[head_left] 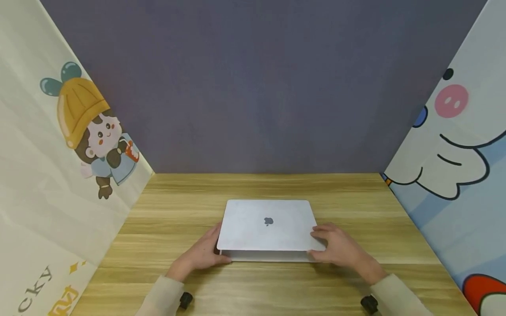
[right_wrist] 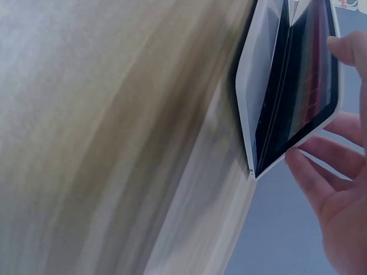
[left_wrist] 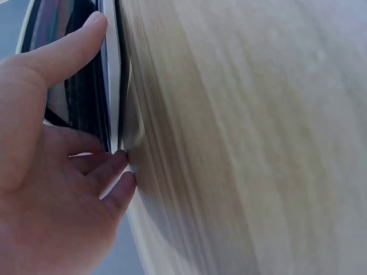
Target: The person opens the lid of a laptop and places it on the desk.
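Observation:
A silver laptop [head_left: 253,224] with a dark apple logo lies on the wooden table, its lid raised a little above the base. The left hand [head_left: 203,251] holds it by the left side, thumb at the front corner. In the left wrist view, that thumb lies over the laptop's edge [left_wrist: 114,74] and the fingertips reach down to the tabletop. At the right front corner, the right hand [head_left: 341,246] pinches the lid. The right wrist view shows its thumb on the rim of the dark screen [right_wrist: 304,86], with fingers along the lid's side edge.
The wooden table [head_left: 253,289] meets a dark grey-blue panel [head_left: 253,87] at the back. Printed cloth walls with cartoon figures [head_left: 83,114] stand at left and right. Below each sleeve [head_left: 162,296] a small black device [head_left: 186,300] shows.

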Motion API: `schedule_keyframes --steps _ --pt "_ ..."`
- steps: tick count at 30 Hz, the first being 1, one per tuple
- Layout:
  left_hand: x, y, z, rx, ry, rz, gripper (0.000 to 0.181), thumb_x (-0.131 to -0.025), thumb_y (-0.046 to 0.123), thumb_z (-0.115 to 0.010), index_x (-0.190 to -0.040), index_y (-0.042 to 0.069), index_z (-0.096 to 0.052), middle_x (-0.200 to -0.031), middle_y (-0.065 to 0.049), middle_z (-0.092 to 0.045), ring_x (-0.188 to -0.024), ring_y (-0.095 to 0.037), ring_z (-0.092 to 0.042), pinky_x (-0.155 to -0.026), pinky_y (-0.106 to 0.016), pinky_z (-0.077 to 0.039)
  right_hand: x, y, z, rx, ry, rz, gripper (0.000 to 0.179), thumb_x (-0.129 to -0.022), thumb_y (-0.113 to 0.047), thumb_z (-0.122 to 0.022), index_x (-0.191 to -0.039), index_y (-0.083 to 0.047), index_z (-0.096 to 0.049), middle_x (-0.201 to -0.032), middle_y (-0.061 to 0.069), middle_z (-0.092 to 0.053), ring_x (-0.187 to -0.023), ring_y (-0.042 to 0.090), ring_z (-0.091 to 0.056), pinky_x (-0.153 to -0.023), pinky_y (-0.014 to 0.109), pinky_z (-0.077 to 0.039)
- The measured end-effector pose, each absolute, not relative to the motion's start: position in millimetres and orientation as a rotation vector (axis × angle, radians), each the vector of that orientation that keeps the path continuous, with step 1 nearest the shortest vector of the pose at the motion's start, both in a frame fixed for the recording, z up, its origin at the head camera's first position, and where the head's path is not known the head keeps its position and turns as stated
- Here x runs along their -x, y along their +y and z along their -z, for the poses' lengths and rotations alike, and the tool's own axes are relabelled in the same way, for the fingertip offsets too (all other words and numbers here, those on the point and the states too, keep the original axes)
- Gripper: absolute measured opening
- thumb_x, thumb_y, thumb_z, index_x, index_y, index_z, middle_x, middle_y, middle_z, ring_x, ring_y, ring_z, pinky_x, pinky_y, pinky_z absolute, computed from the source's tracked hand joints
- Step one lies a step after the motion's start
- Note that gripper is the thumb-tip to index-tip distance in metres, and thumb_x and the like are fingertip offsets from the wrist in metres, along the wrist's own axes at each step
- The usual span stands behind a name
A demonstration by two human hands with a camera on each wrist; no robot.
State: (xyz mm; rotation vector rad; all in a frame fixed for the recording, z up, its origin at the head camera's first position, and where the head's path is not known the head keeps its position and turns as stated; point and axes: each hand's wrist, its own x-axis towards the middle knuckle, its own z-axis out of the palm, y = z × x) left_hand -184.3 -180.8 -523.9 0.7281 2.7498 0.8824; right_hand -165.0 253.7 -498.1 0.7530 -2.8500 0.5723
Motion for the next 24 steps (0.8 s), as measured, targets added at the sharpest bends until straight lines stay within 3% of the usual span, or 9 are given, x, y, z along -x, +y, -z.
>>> schedule_keyframes --steps 5,14,24 --pt "183.5 -181.5 524.2 -0.745 2.747 -0.879 0.111 -0.079 0.045 -0.085 -0.162 0.005 -0.022 -0.166 -0.021 -0.019 -0.149 -0.041 -0.026 -0.118 -0.059 -0.027 167.9 254.2 493.2 -0.743 -2.819 -0.6 0.055 -0.077 -0.048 -0.084 -0.108 -0.004 -0.079 -0.115 0.009 -0.073 -0.108 0.03 -0.067 -0.092 0.047 -0.056" --pt "182.2 -175.3 523.5 -0.797 2.839 -0.746 0.107 -0.083 0.051 -0.079 -0.16 0.002 -0.023 -0.161 -0.022 -0.033 -0.142 -0.039 -0.038 -0.115 -0.056 -0.034 172.1 255.4 488.9 -0.754 -2.731 -0.658 0.047 -0.075 -0.045 -0.087 -0.101 -0.006 -0.08 -0.107 0.006 -0.074 -0.102 0.028 -0.069 -0.087 0.046 -0.058" --pt "181.1 -171.2 520.1 -0.692 2.855 -0.646 0.107 -0.082 0.056 -0.078 -0.16 0.004 -0.027 -0.159 -0.023 -0.036 -0.143 -0.039 -0.038 -0.114 -0.057 -0.034 175.2 256.2 485.2 -0.786 -2.602 -0.709 0.034 -0.074 -0.033 -0.09 -0.095 -0.009 -0.079 -0.099 0.0 -0.072 -0.092 0.021 -0.068 -0.076 0.04 -0.06"
